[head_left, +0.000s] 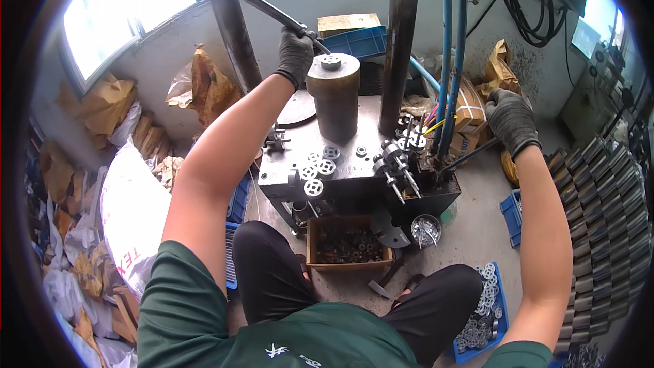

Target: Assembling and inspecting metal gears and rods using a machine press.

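Note:
My left hand, in a dark grey glove, is closed around a long metal shaft with a thicker collar. The shaft slants down to the right, its lower end close to a steel cylinder. A small round metal piece sits on top of that cylinder. My right hand, also gloved, is closed on the end of a black lever at the machine's right side. Several spoked metal discs lie on the press table, left of a cluster of shafts with gears.
Two dark press columns and blue hoses rise behind the table. Below stand a cardboard box of parts, a hammer and a metal bowl. A blue crate holds discs; metal tubes are stacked at right.

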Available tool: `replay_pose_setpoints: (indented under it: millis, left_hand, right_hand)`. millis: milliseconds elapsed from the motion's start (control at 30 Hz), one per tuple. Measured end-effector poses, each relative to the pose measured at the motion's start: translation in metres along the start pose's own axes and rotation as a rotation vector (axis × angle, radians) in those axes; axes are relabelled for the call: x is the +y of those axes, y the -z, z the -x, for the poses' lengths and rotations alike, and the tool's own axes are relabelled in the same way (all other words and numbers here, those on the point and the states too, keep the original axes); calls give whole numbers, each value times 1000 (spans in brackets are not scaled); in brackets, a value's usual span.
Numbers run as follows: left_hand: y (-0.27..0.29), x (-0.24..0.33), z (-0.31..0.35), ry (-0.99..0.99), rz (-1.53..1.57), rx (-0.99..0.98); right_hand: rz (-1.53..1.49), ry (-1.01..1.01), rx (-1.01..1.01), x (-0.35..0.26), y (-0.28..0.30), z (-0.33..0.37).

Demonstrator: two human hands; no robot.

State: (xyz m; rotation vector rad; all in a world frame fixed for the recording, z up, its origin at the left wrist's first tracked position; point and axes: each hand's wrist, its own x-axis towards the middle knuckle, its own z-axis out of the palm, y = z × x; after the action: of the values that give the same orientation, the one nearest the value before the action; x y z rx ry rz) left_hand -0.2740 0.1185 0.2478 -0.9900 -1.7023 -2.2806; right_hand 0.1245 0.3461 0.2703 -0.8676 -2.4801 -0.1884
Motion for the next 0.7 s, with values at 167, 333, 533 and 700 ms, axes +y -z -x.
replay_pose_setpoints:
  millis: [167,333,533,700]
  left_hand:
    - [1,-19,-29,43,-213,-18]
    - [-14,-6,-25,-34,-484,-141]
    - [-14,3,-35,-273,-884,-214]
    - [-17,0,-34,-210,-857,-204]
  right_hand:
    - [-20,6,6,-4,1,2]
    - [-46,5,32,5,-3,6]
    - [-114,39,33,0,1,17]
    - [-186,50,54,-1,12,65]
